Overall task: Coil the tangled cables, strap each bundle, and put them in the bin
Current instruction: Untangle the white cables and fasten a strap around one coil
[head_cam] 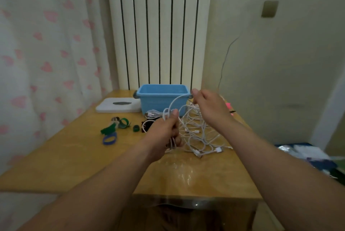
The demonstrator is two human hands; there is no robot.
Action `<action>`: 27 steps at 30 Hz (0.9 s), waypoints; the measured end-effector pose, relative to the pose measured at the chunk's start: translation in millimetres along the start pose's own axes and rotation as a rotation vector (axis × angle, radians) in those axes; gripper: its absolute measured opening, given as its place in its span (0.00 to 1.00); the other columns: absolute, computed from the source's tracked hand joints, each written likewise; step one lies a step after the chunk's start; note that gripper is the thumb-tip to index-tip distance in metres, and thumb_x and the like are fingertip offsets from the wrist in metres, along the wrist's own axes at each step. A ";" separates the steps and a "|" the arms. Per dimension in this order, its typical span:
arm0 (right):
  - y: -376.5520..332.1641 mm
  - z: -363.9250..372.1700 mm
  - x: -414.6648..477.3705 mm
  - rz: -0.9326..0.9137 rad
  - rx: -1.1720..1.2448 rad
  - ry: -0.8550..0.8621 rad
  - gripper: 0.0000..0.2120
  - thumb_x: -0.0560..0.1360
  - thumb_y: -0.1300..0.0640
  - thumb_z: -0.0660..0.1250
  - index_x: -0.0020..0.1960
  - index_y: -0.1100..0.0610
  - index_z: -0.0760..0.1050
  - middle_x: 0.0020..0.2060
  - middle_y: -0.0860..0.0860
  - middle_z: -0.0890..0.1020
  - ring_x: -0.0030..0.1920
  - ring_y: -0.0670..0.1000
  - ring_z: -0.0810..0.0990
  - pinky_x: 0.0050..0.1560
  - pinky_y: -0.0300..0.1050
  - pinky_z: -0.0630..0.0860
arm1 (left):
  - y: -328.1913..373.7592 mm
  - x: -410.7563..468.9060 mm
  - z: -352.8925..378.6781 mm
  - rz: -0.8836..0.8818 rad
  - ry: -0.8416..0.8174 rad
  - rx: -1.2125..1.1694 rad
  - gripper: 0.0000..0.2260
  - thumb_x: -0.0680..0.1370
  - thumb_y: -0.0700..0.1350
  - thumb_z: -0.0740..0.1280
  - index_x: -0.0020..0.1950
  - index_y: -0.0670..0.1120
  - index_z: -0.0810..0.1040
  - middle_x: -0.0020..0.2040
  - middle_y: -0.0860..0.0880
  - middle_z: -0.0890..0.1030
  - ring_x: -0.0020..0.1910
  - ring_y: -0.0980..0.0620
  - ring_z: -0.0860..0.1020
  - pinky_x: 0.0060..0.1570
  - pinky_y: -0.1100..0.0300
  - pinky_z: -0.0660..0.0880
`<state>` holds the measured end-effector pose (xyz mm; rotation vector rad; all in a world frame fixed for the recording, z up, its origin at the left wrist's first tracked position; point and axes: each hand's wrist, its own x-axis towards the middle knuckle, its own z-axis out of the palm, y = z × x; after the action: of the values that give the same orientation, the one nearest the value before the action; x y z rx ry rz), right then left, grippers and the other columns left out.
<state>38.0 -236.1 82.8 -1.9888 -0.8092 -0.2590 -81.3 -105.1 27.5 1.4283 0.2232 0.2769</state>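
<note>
Grips in L hand point(164, 131) a bunch of thin white cable loops point(166, 113), fingers curled tight round them, thumb pressed on top. Pinches w/ R hand point(209, 107), betw. thumb and fingertips, one strand of same cable, held above and to right of L hand; strand arching from L fist up to R pinch. Below R hand and just right of L: tangled pile of white charging cables point(199, 135) w/ plugs, lying on glossy yellow-brown wooden table point(74, 156), some strands running up into L fist. Just beyond both hands: light-blue rectangular plastic bin point(160, 100) w/ grey handles, upright, top open. Betw. bin and L hand, on table: small coiled white cable bundle point(153, 114) and black bundle point(146, 126), detail unclear. Left of L hand: green fabric straps point(115, 125), small dark-green strap ring point(136, 128), blue strap loop point(109, 139). Left of bin: flat white plastic lid point(112, 107) w/ dark handle. Far beyond hands: white ribbed radiator point(156, 25); far left, pale curtain w/ pink hearts point(46, 44).
</note>
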 end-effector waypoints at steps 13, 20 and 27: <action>31.1 44.6 -62.5 -0.269 -0.171 -0.264 0.08 0.86 0.41 0.56 0.53 0.38 0.73 0.47 0.43 0.84 0.45 0.46 0.81 0.46 0.54 0.79 | -0.9 13.9 14.8 0.060 0.291 -0.177 0.17 0.88 0.55 0.62 0.56 0.42 0.82 0.53 0.37 0.86 0.50 0.43 0.84 0.53 0.46 0.79; 77.4 15.9 -52.0 -0.164 -0.355 -0.285 0.17 0.85 0.43 0.59 0.41 0.49 0.68 0.36 0.46 0.77 0.38 0.46 0.76 0.41 0.53 0.72 | 49.1 14.1 -17.1 0.095 0.248 -0.302 0.18 0.88 0.57 0.60 0.43 0.49 0.70 0.30 0.51 0.65 0.26 0.53 0.62 0.25 0.60 0.61; 68.5 -0.4 -36.3 -0.165 -0.260 -0.320 0.15 0.84 0.45 0.65 0.42 0.51 0.75 0.36 0.48 0.81 0.39 0.47 0.80 0.44 0.52 0.77 | 45.6 8.0 -17.0 0.142 0.055 0.846 0.21 0.87 0.61 0.58 0.53 0.48 0.82 0.44 0.49 0.85 0.41 0.51 0.80 0.41 0.56 0.76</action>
<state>54.1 -275.6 18.1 -2.2429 -1.1970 -0.1477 -81.6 -81.2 70.7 2.2811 0.3018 0.3584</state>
